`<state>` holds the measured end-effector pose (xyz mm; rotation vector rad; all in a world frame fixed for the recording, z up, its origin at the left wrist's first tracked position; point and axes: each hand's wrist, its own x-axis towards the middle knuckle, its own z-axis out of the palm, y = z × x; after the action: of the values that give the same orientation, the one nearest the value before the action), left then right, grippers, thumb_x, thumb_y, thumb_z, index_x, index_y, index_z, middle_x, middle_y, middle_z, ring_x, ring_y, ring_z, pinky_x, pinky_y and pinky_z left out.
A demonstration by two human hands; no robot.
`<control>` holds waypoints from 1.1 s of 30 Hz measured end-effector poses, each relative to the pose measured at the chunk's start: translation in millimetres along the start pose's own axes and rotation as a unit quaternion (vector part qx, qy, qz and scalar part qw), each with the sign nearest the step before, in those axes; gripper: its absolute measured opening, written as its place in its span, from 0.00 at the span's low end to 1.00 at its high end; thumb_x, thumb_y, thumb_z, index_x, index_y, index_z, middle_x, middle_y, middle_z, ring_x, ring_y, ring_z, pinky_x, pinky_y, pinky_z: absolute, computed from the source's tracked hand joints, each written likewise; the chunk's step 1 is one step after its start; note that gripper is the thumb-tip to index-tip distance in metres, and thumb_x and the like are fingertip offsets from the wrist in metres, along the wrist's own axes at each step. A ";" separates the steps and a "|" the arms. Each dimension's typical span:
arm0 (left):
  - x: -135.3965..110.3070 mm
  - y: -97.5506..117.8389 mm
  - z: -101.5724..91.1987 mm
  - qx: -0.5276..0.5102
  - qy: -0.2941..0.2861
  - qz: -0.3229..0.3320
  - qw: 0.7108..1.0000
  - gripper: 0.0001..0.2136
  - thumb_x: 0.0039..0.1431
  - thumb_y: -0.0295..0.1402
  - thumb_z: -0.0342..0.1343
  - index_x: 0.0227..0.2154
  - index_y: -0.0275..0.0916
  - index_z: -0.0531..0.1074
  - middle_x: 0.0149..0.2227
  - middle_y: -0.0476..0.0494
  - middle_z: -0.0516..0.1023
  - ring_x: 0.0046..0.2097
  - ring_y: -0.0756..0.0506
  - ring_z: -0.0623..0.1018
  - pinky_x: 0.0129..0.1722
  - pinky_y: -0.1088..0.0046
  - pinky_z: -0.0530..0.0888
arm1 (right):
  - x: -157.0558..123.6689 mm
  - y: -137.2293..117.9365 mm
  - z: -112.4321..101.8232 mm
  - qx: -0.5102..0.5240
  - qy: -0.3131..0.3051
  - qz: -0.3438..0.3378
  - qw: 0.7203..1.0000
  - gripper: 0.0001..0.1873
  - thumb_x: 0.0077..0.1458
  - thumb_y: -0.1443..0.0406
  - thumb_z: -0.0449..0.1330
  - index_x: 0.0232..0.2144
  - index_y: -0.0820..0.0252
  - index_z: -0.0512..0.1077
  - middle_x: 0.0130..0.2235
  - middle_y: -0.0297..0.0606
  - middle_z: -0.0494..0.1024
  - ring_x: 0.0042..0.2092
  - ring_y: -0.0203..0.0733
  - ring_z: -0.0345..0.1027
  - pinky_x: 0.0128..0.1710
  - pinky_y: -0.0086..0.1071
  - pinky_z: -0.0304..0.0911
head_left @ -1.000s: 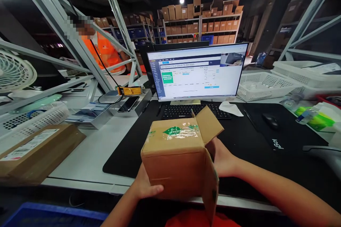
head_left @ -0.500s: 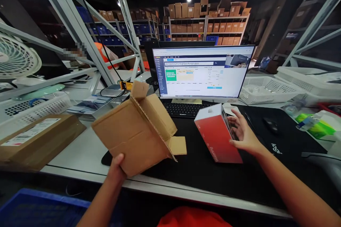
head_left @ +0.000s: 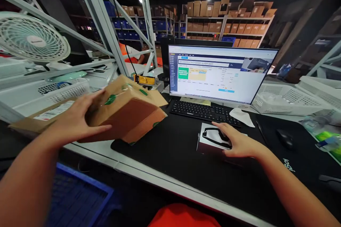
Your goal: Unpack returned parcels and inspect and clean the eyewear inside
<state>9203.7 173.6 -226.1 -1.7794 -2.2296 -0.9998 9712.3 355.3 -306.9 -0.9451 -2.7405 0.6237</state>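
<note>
My left hand point(head_left: 80, 122) grips the closed end of a cardboard box point(head_left: 125, 113), thumb on its near side. The box is tilted above the left part of the black desk mat point(head_left: 165, 152), its open flaps pointing right. My right hand point(head_left: 237, 140) is closed on the right side of a smaller product box point(head_left: 209, 149), which lies low over the mat with its white face up. A black outline picture shows on that white face. Part of this box is hidden by my fingers.
A keyboard point(head_left: 197, 110) and monitor point(head_left: 213, 74) stand behind the boxes. A mouse point(head_left: 285, 138) lies at right, near a white basket point(head_left: 290, 97). Another cardboard box point(head_left: 29, 124) and a fan point(head_left: 34, 39) are at left. Below the desk edge sits a blue crate point(head_left: 80, 198).
The cardboard box has turned over and moved left, and my left hand now holds its closed end. The product box has come down flat, white side up. The view has swung left.
</note>
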 end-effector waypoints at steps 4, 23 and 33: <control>34.5 10.1 -0.2 0.031 -0.139 0.110 0.984 0.48 0.33 0.37 0.75 0.62 0.35 0.65 0.60 0.47 0.69 0.64 0.37 0.65 0.67 0.48 0.53 | 21.0 -15.4 9.3 -0.094 -0.006 -0.003 0.996 0.59 0.40 0.62 0.68 0.71 0.56 0.47 0.66 0.53 0.56 0.66 0.64 0.53 0.65 0.55 0.52; -12.8 96.8 154.5 -0.187 -0.244 0.230 0.923 0.68 0.35 0.51 0.75 0.71 0.34 0.36 0.73 0.26 0.41 0.73 0.33 0.49 0.70 0.52 0.52 | 6.3 -36.4 55.5 0.239 0.423 -0.034 0.873 0.68 0.42 0.51 0.73 0.72 0.48 0.34 0.69 0.48 0.51 0.64 0.59 0.58 0.61 0.53 0.59; 0.3 91.8 142.8 -0.056 -0.035 0.264 0.962 0.48 0.51 0.49 0.66 0.70 0.42 0.49 0.71 0.31 0.51 0.72 0.31 0.50 0.69 0.43 0.34 | -10.8 19.5 85.4 0.427 0.371 0.082 0.820 0.63 0.41 0.54 0.74 0.71 0.41 0.42 0.60 0.43 0.69 0.55 0.59 0.70 0.57 0.58 0.64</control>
<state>9329.5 261.7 -298.4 -2.3105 -1.6010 -0.9623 9706.2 334.3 -392.4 -0.8970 -1.4477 1.0843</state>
